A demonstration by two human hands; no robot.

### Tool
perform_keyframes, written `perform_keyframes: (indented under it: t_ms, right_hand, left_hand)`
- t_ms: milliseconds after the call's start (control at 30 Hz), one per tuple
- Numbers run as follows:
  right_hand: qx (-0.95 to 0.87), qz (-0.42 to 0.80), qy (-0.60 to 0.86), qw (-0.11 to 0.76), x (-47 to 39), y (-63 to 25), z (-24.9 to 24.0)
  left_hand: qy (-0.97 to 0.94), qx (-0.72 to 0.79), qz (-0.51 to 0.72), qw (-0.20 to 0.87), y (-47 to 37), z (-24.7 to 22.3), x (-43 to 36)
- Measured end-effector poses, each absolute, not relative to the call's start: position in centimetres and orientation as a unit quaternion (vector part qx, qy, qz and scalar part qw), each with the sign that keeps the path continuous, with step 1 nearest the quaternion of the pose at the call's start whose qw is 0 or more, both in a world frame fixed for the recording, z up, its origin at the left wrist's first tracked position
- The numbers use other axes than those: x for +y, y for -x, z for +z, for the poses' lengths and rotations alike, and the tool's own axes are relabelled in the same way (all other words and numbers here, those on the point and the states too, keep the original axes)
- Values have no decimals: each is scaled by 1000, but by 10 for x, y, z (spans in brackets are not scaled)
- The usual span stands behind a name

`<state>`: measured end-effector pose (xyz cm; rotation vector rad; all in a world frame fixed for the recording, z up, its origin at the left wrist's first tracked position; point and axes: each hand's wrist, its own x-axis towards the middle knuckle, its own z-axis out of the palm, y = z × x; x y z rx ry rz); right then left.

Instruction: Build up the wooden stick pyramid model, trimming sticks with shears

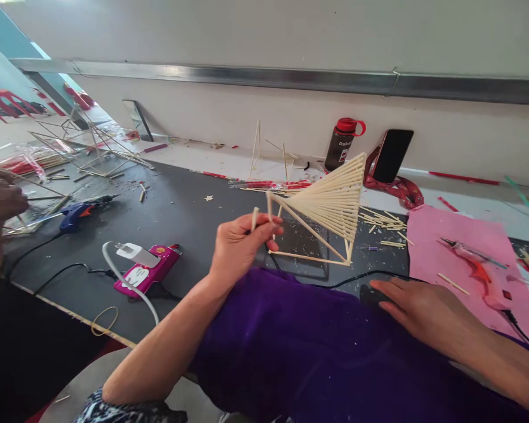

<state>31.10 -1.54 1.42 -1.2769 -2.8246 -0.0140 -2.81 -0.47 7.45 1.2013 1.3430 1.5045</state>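
Note:
In my left hand [245, 238], fingers closed, is the near corner of a frame of thin wooden sticks [328, 200]. Closely laid sticks fan out across one side of this frame, from a narrow point to a wide right edge. A short stick end [254, 218] also pokes up between thumb and fingers. To the right, my right hand [408, 302] lies low with its fingers stretched out. Its fingertips rest over a small dark object [371, 294] at the table edge; what that is I cannot make out.
On pink paper [427, 235] lies a glue gun [485, 276]. Loose cut sticks [383, 221], a bottle [344, 144] and a phone [393, 155] stand or lie behind. A magenta power strip [152, 270], blue glue gun [81, 212] and another person's hand [2, 202] are leftward.

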Motion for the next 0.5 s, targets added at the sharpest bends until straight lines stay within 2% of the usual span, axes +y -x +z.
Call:
perform_keyframes:
  t_ms: [67,200,500]
  right_hand:
    - [-919,6,394,-8,-2,-301,21]
    - [-935,16,353,33,43,-262,28]
    - [-946,-9,319,50,148,-169,-5]
  left_hand:
    - [-461,524,626,349,37,84,-7]
    - [-458,525,657,287,52,97,-8]
    - [-461,554,658,217,59,99,1]
